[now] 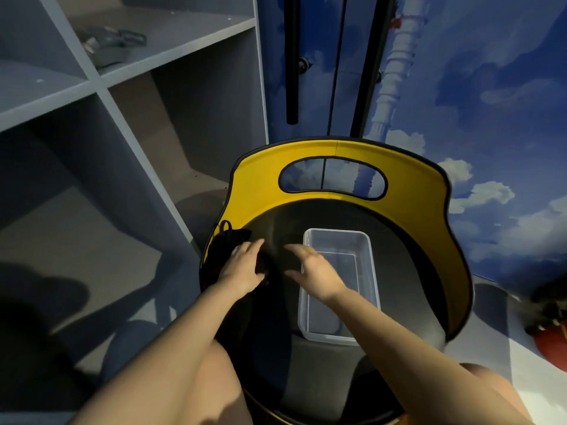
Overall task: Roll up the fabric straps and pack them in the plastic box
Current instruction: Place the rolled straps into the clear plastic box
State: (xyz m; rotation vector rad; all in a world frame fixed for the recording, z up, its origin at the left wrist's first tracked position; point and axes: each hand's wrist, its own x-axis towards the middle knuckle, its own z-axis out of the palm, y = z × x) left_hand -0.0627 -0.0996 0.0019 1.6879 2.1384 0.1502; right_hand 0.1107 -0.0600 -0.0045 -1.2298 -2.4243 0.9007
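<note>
A heap of black fabric straps (221,250) lies at the left edge of a black round seat (408,271) with a yellow backrest. My left hand (242,265) rests on the heap, its fingers curled round a black strap at its right side. A clear plastic box (366,250) stands on the seat to the right, nothing visible inside. My right hand (316,271) hovers over the box's left wall, fingers spread and straight, holding nothing. The dark seat makes the straps hard to tell apart.
The yellow backrest (260,185) with an oval handle hole curves round the seat's far side. A grey shelf unit (101,84) stands to the left, with a dark object on an upper shelf. A red thing (549,345) lies at the right edge. My knees show at the bottom.
</note>
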